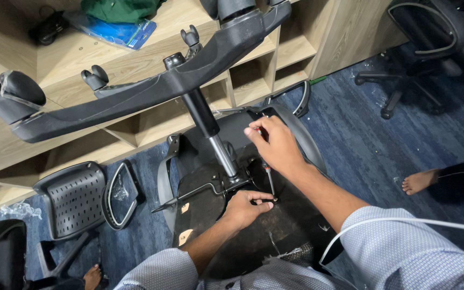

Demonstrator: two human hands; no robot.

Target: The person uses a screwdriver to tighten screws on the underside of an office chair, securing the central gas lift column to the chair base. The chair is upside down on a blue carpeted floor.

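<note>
An office chair lies upside down on the floor, its black seat underside (205, 212) facing me and its star base (151, 91) with castors sticking up toward the camera. A metal gas-lift column (218, 147) joins the base to the seat mechanism. My right hand (275, 145) grips the handle of a screwdriver (269, 180) that stands upright on the seat underside. My left hand (245, 207) pinches at the screwdriver's tip, fingers closed around a small screw or the shaft's end. A thin adjustment lever (186, 196) runs left of my left hand.
Wooden shelving (291, 48) stands behind the chair with a blue packet (116, 29) on top. A loose chair backrest (73, 198) and armrest loop (119, 196) lie at left. Another office chair (425, 43) stands at upper right. A person's bare foot (417, 181) rests on the blue carpet at right.
</note>
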